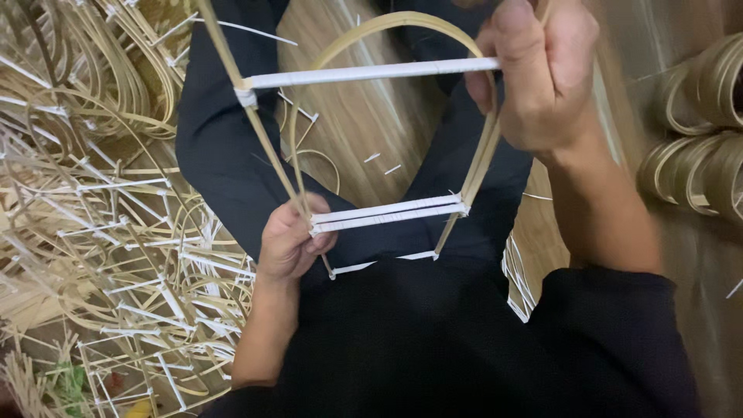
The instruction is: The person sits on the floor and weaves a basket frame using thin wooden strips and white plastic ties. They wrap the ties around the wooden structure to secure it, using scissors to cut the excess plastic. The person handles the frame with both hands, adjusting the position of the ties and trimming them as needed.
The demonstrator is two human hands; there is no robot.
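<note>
I hold a bamboo frame (pixel 402 209) over my lap: thin tan strips bent into an arch, joined by white-wrapped crossbars. My left hand (pixel 290 240) pinches the left end of the double middle crossbar where it meets the left strip. My right hand (pixel 538 77) grips the right end of the upper crossbar (pixel 364 73) at the right strip. A third short crossbar (pixel 383 262) sits lowest, near my dark clothing.
A big heap of finished bamboo frames and loose strips (pixel 101 232) fills the left side. Stacked bamboo rings (pixel 696 131) lie at the right on the wooden floor (pixel 364 124). White scraps are scattered between my legs.
</note>
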